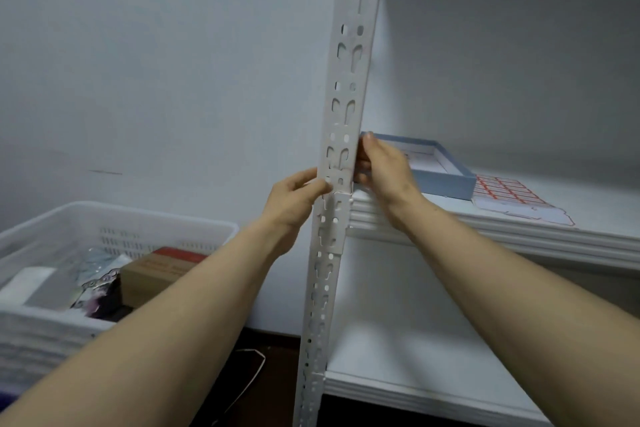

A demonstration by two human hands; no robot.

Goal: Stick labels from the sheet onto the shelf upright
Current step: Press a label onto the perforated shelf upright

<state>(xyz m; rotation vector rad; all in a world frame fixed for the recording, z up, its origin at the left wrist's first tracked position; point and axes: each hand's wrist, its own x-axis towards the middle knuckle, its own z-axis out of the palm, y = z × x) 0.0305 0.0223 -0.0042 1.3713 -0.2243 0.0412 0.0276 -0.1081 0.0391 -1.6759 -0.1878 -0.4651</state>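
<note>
Both hands are at the upright point(343, 80), where the shelf point(519, 232) edge meets it. The left hand point(294, 198) pinches the post's left edge, thumb flat on the front face. The right hand point(384, 166) has its fingers point(362, 163) curled round the right edge, thumb raised. Any label under the left thumb would be white on white, so I cannot tell whether one is there.

The sheet point(509, 198) lies on the shelf beside the blue box point(446, 180), well apart from both hands.

The main risk is probably the upright's surface. It is punched with slots and holes and has a joint right at the thumb, so a label pressed there could bridge a gap, crease, or grip by only part of its glue and peel later. Uneven thumb pressure could set it crooked. The right forearm crosses the shelf front near the box, and drawing it back carelessly might nudge the box or sweep the sheet off the edge.
</note>
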